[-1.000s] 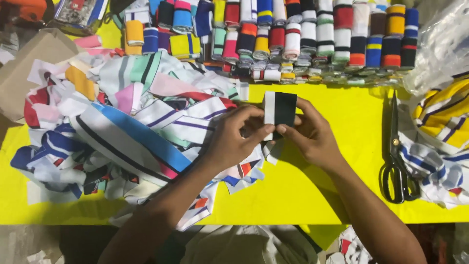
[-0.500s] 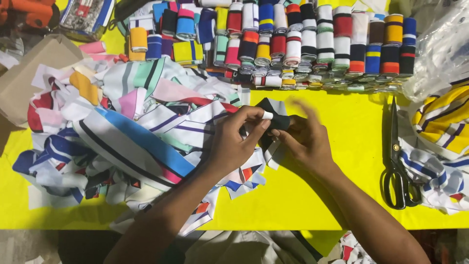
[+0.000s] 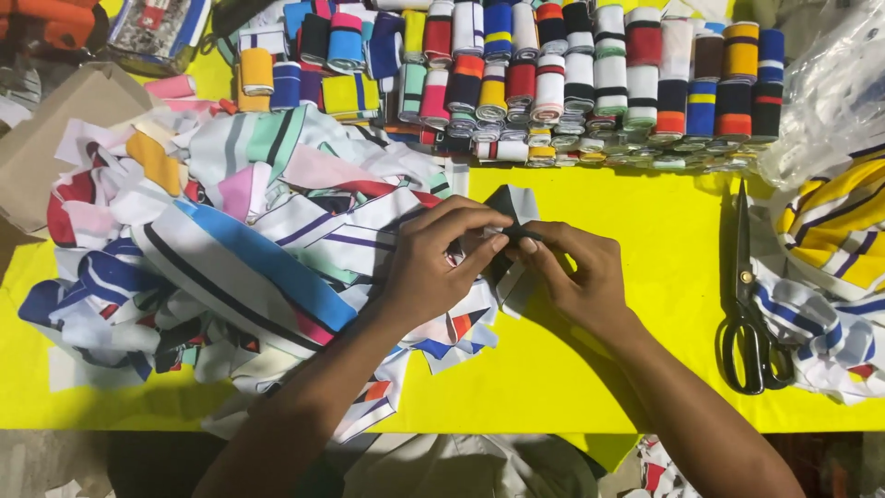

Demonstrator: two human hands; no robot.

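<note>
Showing from the head view: 2 bare hands meeting over a yellow table (image 3: 645, 304), one small fabric piece between them.

Fabric piece: a small black-and-white knit strip (image 3: 513, 208), soft and ribbed-looking, partly folded, lying at the middle of the table just right of the big heap.

Left hand: the left hand (image 3: 433, 267) comes in from the near left, palm down, fingers bent and pressed together, thumb and forefinger pinching the strip's near edge.

Right hand: the right hand (image 3: 576, 277) comes in from the near right, knuckles up, fingers curled, fingertips pinching the same strip and touching the left hand's fingertips.

Heap: a loose pile of striped fabric strips (image 3: 230, 249), limp and tangled, in white, blue, pink, green and red, covers the left half of the table.

Rolls: tightly rolled striped bands (image 3: 553, 83) stand in rows along the far edge, cylindrical, many colours.

Scissors: black-handled metal scissors (image 3: 749, 304) lie shut on the right, blades pointing far.

Right edge: yellow-and-white striped cloth (image 3: 830, 249) and a crinkled clear plastic bag (image 3: 830, 92).

Far left: a brown cardboard sheet (image 3: 55, 138).
</note>
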